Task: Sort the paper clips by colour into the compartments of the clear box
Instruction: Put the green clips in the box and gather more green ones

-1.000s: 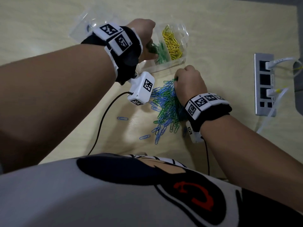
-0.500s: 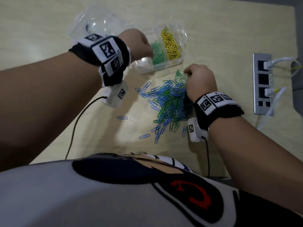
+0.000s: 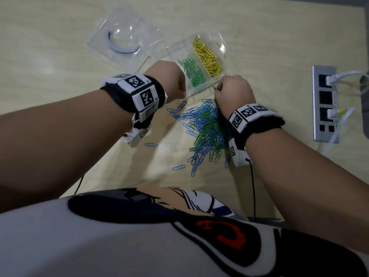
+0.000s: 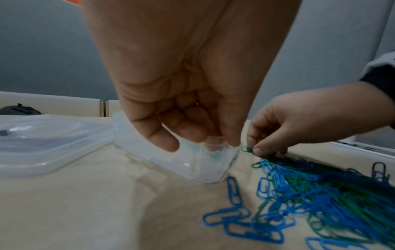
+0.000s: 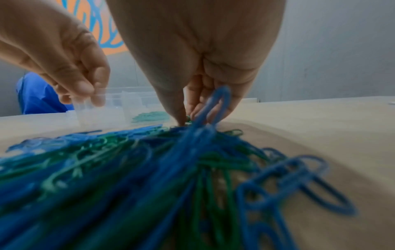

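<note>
Right hand (image 4: 303, 125) pinches a green clip (image 4: 247, 149) between thumb and fingertip, just beside the near corner of the clear box (image 3: 201, 89). Left hand (image 3: 169, 80) grips that corner's rim, fingers curled over the wall. Box compartments: green clips (image 3: 192, 71) in one, yellow clips (image 3: 207, 59) in the next. Mixed blue-and-green pile (image 3: 205, 128) on the surface (image 3: 60, 56) below the box; strays scattered nearer the body. Clear lid (image 3: 123, 37) lies left of the box
</note>
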### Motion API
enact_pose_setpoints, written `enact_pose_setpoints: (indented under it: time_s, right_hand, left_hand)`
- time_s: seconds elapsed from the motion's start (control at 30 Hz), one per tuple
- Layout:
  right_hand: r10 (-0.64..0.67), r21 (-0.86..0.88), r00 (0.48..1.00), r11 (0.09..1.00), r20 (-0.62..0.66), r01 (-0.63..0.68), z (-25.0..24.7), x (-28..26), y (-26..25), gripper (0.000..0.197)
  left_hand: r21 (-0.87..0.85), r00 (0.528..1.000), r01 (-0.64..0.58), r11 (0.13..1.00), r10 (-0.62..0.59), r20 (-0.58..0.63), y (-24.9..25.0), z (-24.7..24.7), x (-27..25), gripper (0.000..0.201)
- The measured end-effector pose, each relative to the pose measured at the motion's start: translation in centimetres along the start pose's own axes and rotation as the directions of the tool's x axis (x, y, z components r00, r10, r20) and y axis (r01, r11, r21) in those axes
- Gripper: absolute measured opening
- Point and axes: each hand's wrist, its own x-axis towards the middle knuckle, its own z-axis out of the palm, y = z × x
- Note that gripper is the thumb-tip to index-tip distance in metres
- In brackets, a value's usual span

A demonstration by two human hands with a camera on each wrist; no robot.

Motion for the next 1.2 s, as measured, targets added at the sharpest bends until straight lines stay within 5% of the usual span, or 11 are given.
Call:
enact_pose_setpoints:
  time_s: [0.2, 0.3, 0.4, 0.53, 0.67, 0.77, 0.83, 1.0, 1.2]
  right_hand:
    - [0.02, 0.006, 0.996, 1.0, 0.084, -0.021, -0.6, 0.1, 0.4, 0.012]
    - [0.073, 0.181, 0.994, 0.982, -0.086, -0.056, -1.1, -0.4, 0.5, 0.021]
    - [0.049, 0.333, 0.955, 0.941, -0.291, 0.054, -1.7, -0.4, -0.8, 0.018]
    - [-0.115, 0.365, 0.971, 0.912, -0.21, 0.187, -2.0, 0.0, -2.0, 0.024]
    - [0.081, 0.423, 0.95, 0.904, -0.301, 0.057, -2.3, -0.4, 0.1, 0.025]
    - [0.21, 0.133, 0.977, 0.97, -0.038, -0.204, -2.1, -0.8, 2.1, 0.022]
    - [0.169, 0.036, 0.982, 0.984, 0.086, -0.173, -1.7, -1.4, 2.4, 0.026]
    - [0.04, 0.051, 0.997, 0.998, 0.063, -0.043, -0.3, -2.0, 1.2, 0.023]
    - [0.088, -0.031, 0.987, 0.996, 0.131, -0.085, -0.6, -2.1, 1.0, 0.022]
  left_hand:
    - [-0.009, 0.998, -0.058, 0.998, 0.058, 0.029, -0.2, -0.4, 0.0, 0.022]
    - [0.044, 0.997, -0.07, 0.997, 0.069, 0.025, -0.9, -1.2, 0.0, 0.027]
    - [0.096, 0.996, -0.072, 0.993, 0.066, 0.059, -1.0, -1.5, -0.2, 0.015]
    - [0.113, 0.993, -0.092, 0.989, 0.083, 0.082, 0.0, -1.1, -0.5, 0.012]
    - [0.099, 0.994, -0.086, 0.991, 0.079, 0.074, 0.0, -0.8, -0.5, 0.011]
    - [0.084, 0.995, -0.08, 0.993, 0.075, 0.065, 0.1, -0.7, -0.6, 0.011]
    - [0.073, 0.996, -0.077, 0.994, 0.073, 0.059, 0.2, -0.5, -0.7, 0.01]
    - [0.042, 0.997, -0.067, 0.997, 0.065, 0.042, 0.3, -0.1, -1.0, 0.01]
    - [0.024, 0.996, -0.084, 0.996, 0.084, 0.017, 0.0, 0.4, -1.3, 0.016]
